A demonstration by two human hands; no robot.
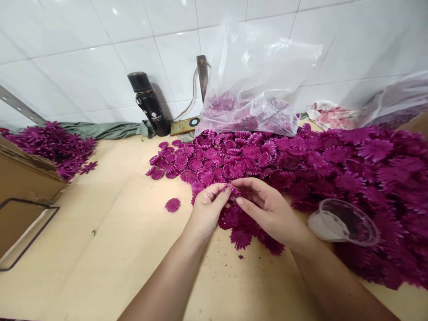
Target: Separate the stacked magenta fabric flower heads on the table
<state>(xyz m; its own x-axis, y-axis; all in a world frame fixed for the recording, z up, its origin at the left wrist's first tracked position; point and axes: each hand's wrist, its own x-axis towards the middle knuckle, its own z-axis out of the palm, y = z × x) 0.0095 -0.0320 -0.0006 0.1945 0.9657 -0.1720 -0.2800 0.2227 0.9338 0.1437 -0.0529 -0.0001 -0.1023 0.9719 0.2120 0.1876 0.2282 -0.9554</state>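
Note:
Held up over the front of a large pile is a magenta artificial flower piece, partly hidden by my fingers. My left hand pinches its left side between thumb and forefinger. From the other side, my right hand curls its thumb and fingers around the same piece. Beneath and beyond both hands spreads the heap of frilled magenta flower pieces. One loose flower piece lies apart on the table, left of my left hand.
A clear plastic tub with something white in it sits by my right forearm. Behind the heap are a plastic bag and a black flask. At left, star-shaped magenta pieces lie by a cardboard box. A tiled wall closes the back.

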